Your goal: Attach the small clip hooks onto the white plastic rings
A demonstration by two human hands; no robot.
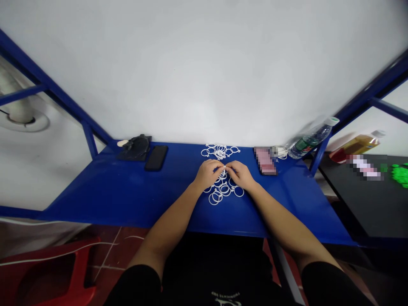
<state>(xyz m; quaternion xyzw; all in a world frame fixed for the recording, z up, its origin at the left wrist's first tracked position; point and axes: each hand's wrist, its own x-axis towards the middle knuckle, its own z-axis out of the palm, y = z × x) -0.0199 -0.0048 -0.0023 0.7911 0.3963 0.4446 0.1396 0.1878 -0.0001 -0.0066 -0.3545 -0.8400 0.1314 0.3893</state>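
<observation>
Pinch over white plastic rings (223, 185)
Left hand (207, 174) and right hand (240, 175) close narrowly, fingertips together on a small white piece (225, 169), shape unclear; rings lie loose beneath and beyond them on the blue metal table (127, 204).

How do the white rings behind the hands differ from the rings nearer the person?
The far rings sit against the wall; the near rings lie closer to the person. The far rings are packed tighter; the near rings spread looser. Both groups are thin, white and flat on the blue table.
</observation>
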